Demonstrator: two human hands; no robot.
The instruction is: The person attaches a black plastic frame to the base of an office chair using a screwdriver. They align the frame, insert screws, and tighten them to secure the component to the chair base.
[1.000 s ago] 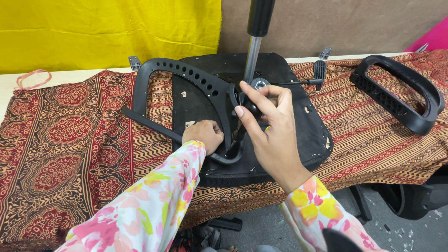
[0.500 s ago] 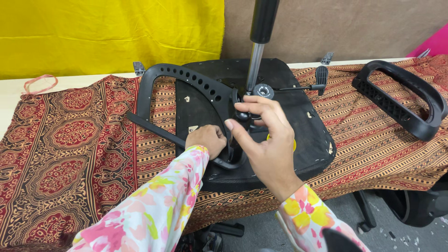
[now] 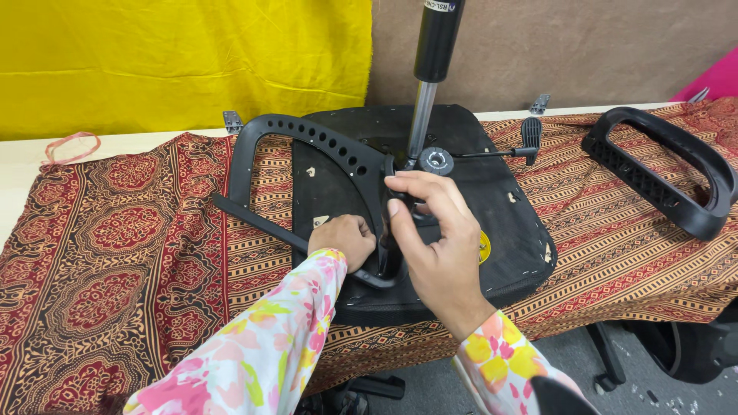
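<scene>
Patterned cloth [image 3: 115,253] covers table; yellow backdrop [image 3: 184,61]; both hands' fingers grasping black armrest [image 3: 307,142].

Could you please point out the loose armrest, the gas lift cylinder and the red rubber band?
loose armrest [image 3: 696,219], head view, on its lower right bar.
gas lift cylinder [image 3: 439,38], head view, on the black upper tube.
red rubber band [image 3: 51,146], head view, on its left edge.

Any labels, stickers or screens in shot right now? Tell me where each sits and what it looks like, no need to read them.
Round sticker: yellow, on the black seat underside, half hidden by the right hand.
Printed band: pale marking at the top of the black gas cylinder, cut by the frame edge.
No screens, packages or signs.
</scene>
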